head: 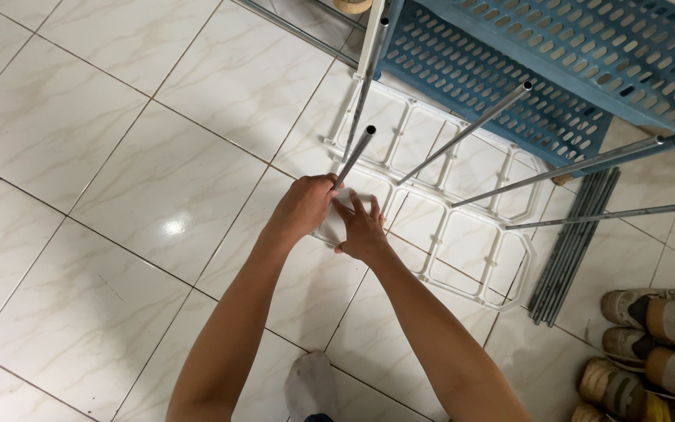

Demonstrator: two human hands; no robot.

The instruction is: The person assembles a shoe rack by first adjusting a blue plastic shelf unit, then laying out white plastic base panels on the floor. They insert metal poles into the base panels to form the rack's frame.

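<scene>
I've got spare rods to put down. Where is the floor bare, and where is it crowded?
Bare tiles lie left of the left hand and white frame. Crowded: right side, with the rod bundle, shoes and blue shelves.

Shelf panel (462,203) on floor (119,156), shoes (650,344) right.

White rack panel (462,195), perforated blue shelf (509,70), silver tubes (572,242).
</scene>
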